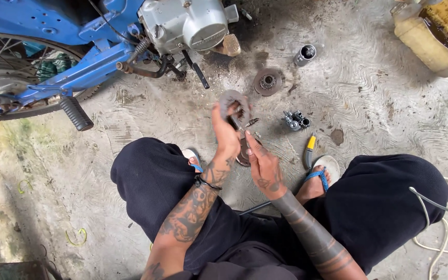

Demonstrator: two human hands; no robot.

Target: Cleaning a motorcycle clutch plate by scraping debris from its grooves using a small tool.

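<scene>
My left hand (226, 136) is raised over the concrete floor and grips a round grey metal clutch part (233, 99) by its lower edge. My right hand (262, 165) sits just below and to the right, fingers closed around a small screwdriver-like tool (250, 123) whose tip points up toward the round part. A dark disc (242, 154) lies on the floor under the two hands, mostly hidden by them. I am squatting with both knees wide apart.
A blue motorbike frame (92, 65) with its grey engine (190, 23) stands at the upper left. On the floor lie a toothed disc (267, 82), a metal cylinder (305, 54), a small metal assembly (296, 120), yellow-handled pliers (310, 149), a yellowish container (434, 33) and a white cable (444, 228).
</scene>
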